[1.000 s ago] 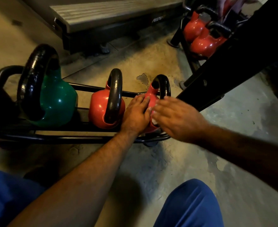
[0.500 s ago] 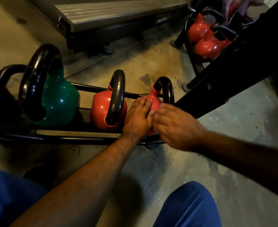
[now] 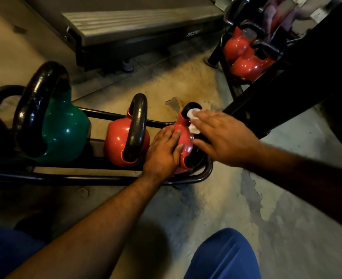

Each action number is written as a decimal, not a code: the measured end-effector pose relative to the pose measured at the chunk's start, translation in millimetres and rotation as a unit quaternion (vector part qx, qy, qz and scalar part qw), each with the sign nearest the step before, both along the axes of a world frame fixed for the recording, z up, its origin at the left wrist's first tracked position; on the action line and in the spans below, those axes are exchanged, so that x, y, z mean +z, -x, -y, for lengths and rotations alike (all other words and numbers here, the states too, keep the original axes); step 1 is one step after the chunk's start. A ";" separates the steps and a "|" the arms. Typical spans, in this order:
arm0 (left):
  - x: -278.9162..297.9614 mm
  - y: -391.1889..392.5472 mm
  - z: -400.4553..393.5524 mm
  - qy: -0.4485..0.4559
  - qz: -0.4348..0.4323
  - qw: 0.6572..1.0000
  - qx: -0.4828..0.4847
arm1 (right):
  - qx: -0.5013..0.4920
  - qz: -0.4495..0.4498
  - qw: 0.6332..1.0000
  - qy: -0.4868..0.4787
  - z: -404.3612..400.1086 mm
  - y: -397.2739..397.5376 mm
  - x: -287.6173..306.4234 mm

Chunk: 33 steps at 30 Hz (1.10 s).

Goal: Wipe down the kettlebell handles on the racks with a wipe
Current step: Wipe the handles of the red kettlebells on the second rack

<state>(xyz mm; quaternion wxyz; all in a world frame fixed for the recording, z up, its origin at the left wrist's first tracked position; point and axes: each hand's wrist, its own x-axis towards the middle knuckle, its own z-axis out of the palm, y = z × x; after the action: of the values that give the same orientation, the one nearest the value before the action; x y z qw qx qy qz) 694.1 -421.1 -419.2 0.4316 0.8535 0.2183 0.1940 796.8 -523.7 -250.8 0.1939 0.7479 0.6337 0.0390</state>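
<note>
Floor rack (image 3: 97,179) of black tube holds, left to right: green kettlebell (image 3: 65,129), red kettlebell (image 3: 116,143), end red kettlebell (image 3: 185,137). Left hand (image 3: 163,152) lies flat, fingers straight, on end bell's body. Right hand (image 3: 221,137) wraps white wipe (image 3: 192,113) over its black handle (image 3: 189,107). Treadmill edge (image 3: 137,27) behind reads "PROTO", rest unreadable. Second rack (image 3: 222,51) upper right carries two red bells (image 3: 246,57).
</note>
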 end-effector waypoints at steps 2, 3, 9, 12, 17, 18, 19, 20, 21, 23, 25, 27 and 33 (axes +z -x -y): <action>-1.6 -0.7 0.3 -0.005 0.002 1.000 0.003 | 0.036 0.001 0.999 0.039 -1.5 4.7 -3.9; -2.0 -0.8 0.1 -0.008 0.001 1.000 0.005 | 0.063 0.004 0.997 0.051 -2.1 4.9 -4.6; 0.9 -0.1 3.4 -0.006 0.003 1.000 0.006 | -0.018 0.044 0.994 0.099 -37.2 2.7 1.5; -1.2 -0.1 1.9 0.002 0.009 1.000 0.007 | -0.031 0.078 0.988 0.132 -52.4 8.4 -6.0; -0.9 -1.1 2.9 -0.008 0.020 1.000 0.010 | -0.045 0.077 0.979 0.181 -78.0 -16.3 -2.7; -0.9 -1.0 2.7 -0.007 0.024 1.000 0.016 | -0.042 0.065 0.976 0.202 -82.8 -20.9 -2.5; -1.1 -0.9 3.2 -0.007 0.027 0.999 0.022 | -0.038 0.057 0.973 0.218 -87.2 -26.9 -2.4; -1.0 -0.7 3.6 -0.008 0.028 0.999 0.026 | -0.034 0.052 0.971 0.230 -91.9 -31.9 -2.0; -1.3 -0.7 4.0 -0.007 0.026 0.999 0.027 | -0.030 0.051 0.969 0.241 -96.7 -35.3 -1.2; -1.8 -1.5 4.7 -0.001 0.024 0.999 0.031 | -0.027 0.048 0.965 0.257 -105.4 -39.3 -0.9; -0.4 -1.9 5.2 0.004 0.021 0.999 0.036 | -0.031 0.052 0.959 0.277 -110.5 -40.2 -3.2; 1.8 -0.7 6.3 0.004 0.017 0.999 0.035 | -0.031 0.053 0.957 0.284 -113.3 -39.5 -4.1; 2.9 -1.0 5.6 0.003 0.002 0.999 0.032 | -0.081 0.036 0.961 0.261 -115.6 -39.1 -2.6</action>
<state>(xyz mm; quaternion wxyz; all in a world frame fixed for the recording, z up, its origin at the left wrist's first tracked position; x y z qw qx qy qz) 695.1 -426.7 -416.4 0.4280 0.8446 0.2447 0.2087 836.0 -408.1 -253.3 0.4072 0.7185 0.5517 -0.1166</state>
